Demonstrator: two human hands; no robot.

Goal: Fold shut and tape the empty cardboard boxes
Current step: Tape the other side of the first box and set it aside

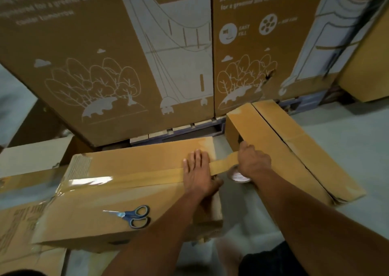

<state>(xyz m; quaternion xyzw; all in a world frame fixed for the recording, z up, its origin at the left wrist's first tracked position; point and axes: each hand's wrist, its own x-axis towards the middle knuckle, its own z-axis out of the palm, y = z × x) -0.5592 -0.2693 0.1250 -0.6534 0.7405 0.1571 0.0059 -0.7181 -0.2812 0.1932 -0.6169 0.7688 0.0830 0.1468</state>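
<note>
A flat brown cardboard box (134, 193) lies in front of me with its top flaps folded shut. A strip of brown tape (134, 177) runs along its centre seam. My left hand (197, 170) presses flat on the tape near the box's right end, thumb hooked over the edge. My right hand (252, 164) grips the tape roll (239, 176) just past that edge, with the tape stretched from roll to box. A second long box (284, 147) lies to the right with its top seam bare.
Blue-handled scissors (134, 214) lie on the near part of the taped box. Tall printed cartons (105, 54) stand on a pallet right behind. Flattened cardboard (19, 233) lies at the left. Grey floor (347, 145) shows at the right.
</note>
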